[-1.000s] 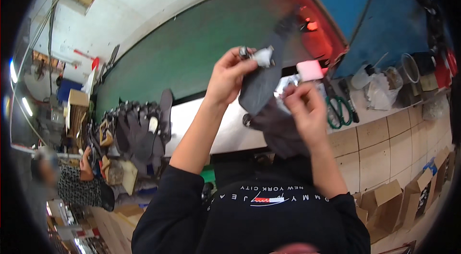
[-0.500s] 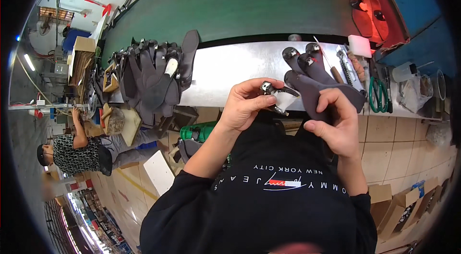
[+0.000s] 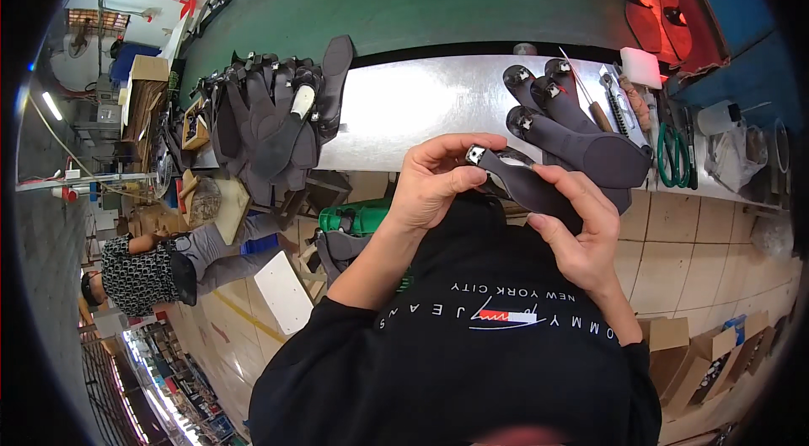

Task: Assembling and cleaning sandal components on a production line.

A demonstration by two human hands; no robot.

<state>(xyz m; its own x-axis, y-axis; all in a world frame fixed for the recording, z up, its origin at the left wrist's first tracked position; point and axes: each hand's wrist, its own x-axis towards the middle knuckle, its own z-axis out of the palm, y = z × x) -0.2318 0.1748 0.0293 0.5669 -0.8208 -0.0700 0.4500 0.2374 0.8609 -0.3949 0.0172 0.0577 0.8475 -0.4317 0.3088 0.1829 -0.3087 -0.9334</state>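
Observation:
A dark grey shoe insole [image 3: 533, 190] is held between both my hands in front of my chest, just off the bench's near edge. My left hand [image 3: 432, 183] pinches its narrow end, where a shiny black and white piece shows. Thumb and fingers of my right hand [image 3: 581, 231] close on the broader end, covering part of it. Just beyond, on the metal bench, lies a small stack of similar insoles [image 3: 581, 147], with shiny black pieces at their far ends.
A large pile of insoles [image 3: 265, 121] covers the left of the metal bench [image 3: 421, 109]. An awl [image 3: 599, 115], green-handled scissors [image 3: 672, 158] and a white block [image 3: 640, 68] lie at the right. Two insoles [image 3: 645, 20] sit under red light. A person [image 3: 139, 273] stands at far left.
The insole in my hands has turned; the white patch facing me has given way to its dark face. My right hand has closed on the broader end. The person at left has lowered an arm.

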